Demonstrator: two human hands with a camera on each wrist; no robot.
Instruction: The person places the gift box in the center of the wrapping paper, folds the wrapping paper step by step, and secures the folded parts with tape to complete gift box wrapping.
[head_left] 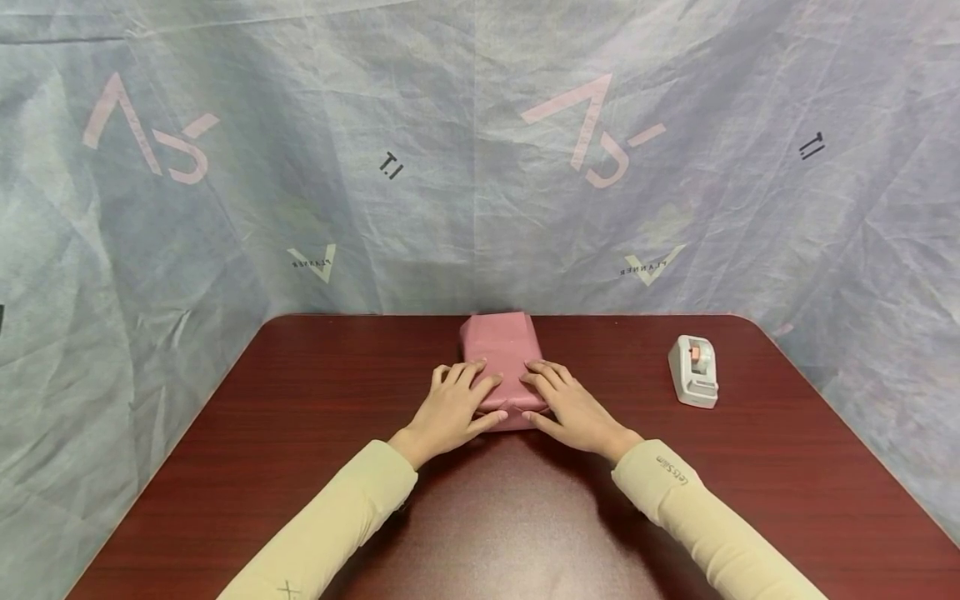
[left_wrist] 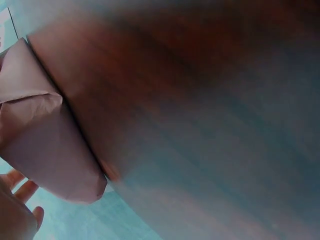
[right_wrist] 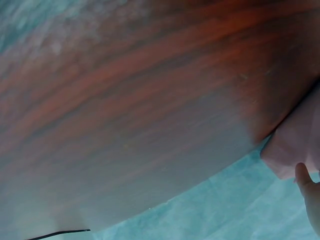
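Note:
A box-shaped package wrapped in pink paper lies at the far middle of the table. My left hand rests on its left side, fingertips on the top and thumb at the near end. From the right, my right hand touches it the same way, its thumb close to the left one. Folded paper edges meet at the near end, partly covered by the thumbs. The left wrist view has the package's folded side beside the left fingers. At the right wrist view's edge, the thumb overlaps the pink paper.
A white tape dispenser stands on the right part of the dark red wooden table. Behind the table and along both sides hangs a grey-blue printed cloth, close to the package's far end.

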